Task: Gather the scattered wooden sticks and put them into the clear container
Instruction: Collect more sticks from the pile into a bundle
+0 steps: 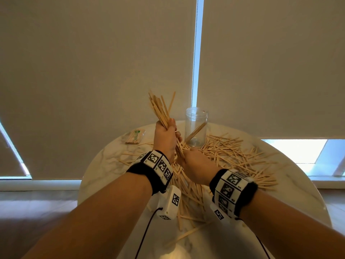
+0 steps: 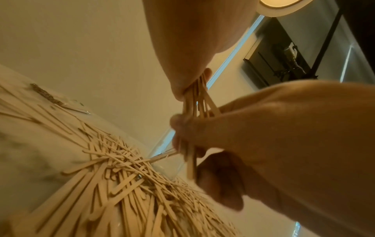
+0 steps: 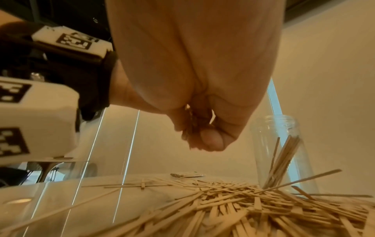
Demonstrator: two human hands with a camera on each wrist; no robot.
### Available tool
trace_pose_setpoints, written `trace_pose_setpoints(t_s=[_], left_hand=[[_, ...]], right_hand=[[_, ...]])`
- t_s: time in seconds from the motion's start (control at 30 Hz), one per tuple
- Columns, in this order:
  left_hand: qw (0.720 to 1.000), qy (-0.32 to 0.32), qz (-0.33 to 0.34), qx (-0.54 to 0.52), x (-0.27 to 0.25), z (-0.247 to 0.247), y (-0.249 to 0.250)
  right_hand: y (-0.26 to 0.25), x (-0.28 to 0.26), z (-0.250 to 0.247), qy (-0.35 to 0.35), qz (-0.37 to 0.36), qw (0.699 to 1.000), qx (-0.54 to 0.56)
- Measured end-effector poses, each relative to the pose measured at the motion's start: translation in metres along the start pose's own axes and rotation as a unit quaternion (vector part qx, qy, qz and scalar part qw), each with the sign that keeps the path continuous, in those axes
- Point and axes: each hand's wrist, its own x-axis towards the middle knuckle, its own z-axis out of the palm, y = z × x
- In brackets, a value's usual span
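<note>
A bundle of sticks (image 1: 161, 111) is gripped upright in the left hand (image 1: 164, 135), fingers curled round it, while its lower end is clasped by the right hand (image 1: 196, 165). More wooden sticks (image 1: 233, 154) are scattered over the marble surface (image 1: 100, 165), around the clear container (image 1: 196, 126), in which a few are leaning.

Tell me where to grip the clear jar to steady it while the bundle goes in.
Wrap the clear jar round its smooth mid-wall from the right. It stands upright with its mouth open on top, and loose sticks crowd its base, so stay above them and below the rim.
</note>
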Motion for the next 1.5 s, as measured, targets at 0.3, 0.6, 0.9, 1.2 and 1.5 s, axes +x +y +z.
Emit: trace_pose_setpoints(t_s=[0.3, 0.6, 0.9, 1.2, 1.5], left_hand=[[0.995, -0.048, -0.002, 0.088, -0.003, -0.017, -0.004], [0.953, -0.226, -0.025, 0.199, -0.046, 0.005, -0.018], [0.936, -0.272, -0.011, 0.224, -0.055, 0.008, -0.008], [0.933, -0.291, -0.022, 0.21, -0.06, 0.013, -0.014], [0.93, -0.273, -0.01, 0.247, -0.059, 0.012, -0.017]], right_hand=[[0.006, -0.004, -0.047, -0.06, -0.019, 0.995, 0.076], [-0.004, 0.028, -0.099, 0.138, -0.027, 0.955, 0.261], [0.001, 0.02, -0.126, 0.211, -0.019, 0.938, 0.275], [0.003, 0.013, -0.131, 0.171, -0.014, 0.949, 0.265], [0.009, 0.017, -0.127, 0.278, 0.033, 0.905, 0.321]])
